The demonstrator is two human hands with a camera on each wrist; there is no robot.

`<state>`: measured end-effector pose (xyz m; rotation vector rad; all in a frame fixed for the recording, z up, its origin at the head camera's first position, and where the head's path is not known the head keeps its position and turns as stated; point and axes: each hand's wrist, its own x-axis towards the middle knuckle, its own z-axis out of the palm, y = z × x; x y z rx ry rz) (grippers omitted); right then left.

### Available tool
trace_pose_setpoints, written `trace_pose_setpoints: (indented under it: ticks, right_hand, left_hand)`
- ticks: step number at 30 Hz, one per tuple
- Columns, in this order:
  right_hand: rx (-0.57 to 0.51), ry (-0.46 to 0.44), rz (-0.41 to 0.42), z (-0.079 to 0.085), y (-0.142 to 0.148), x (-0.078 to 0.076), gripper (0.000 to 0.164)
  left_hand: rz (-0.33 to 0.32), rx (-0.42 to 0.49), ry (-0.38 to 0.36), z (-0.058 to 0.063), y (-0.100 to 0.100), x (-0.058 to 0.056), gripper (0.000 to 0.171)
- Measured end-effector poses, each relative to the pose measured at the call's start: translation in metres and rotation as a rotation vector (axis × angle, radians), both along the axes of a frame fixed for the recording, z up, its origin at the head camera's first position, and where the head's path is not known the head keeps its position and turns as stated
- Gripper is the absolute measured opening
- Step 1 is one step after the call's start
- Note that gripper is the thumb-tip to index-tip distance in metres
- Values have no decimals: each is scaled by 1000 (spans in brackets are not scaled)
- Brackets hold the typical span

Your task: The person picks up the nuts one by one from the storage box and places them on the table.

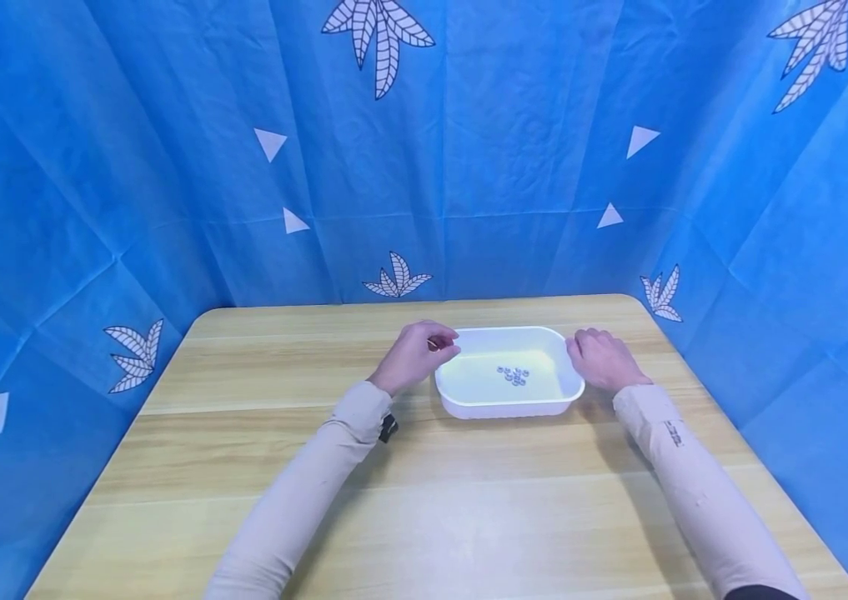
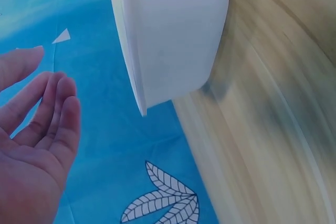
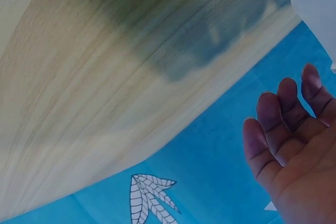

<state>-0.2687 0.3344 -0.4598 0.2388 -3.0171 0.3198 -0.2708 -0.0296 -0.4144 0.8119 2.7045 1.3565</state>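
Observation:
A white plastic tub (image 1: 502,410) with rounded corners stands on the table. Several small shiny, ring-like pieces (image 1: 516,377) lie grouped on its bottom. My left hand (image 1: 418,354) is by the tub's left rim; the left wrist view shows its fingers (image 2: 69,116) loosely bent, the thumb apart from them and nothing between. At the tub's right end is my right hand (image 1: 605,358). Its fingers (image 3: 270,116) are relaxed and slightly bent in the right wrist view, beside the tub's white wall (image 3: 317,9), with nothing in the palm.
The wood-grain table (image 1: 469,508) extends in front of the tub and to both sides. Blue curtains (image 1: 514,167) with leaf and triangle prints hang behind and along the sides. A black band (image 1: 388,427) shows at my left wrist.

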Motion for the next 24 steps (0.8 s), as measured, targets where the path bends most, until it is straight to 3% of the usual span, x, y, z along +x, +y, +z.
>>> trace_pose_setpoints:
  ticks: [12, 24]
  right_hand:
    - [-10, -9, -10, -2, 0, 0, 49]
    - [-1, 0, -6, -2, -1, 0, 50]
  left_hand:
    - [-67, -56, 26, -10, 22, -5, 26]
    - [-95, -102, -6, -21, 38, -2, 27]
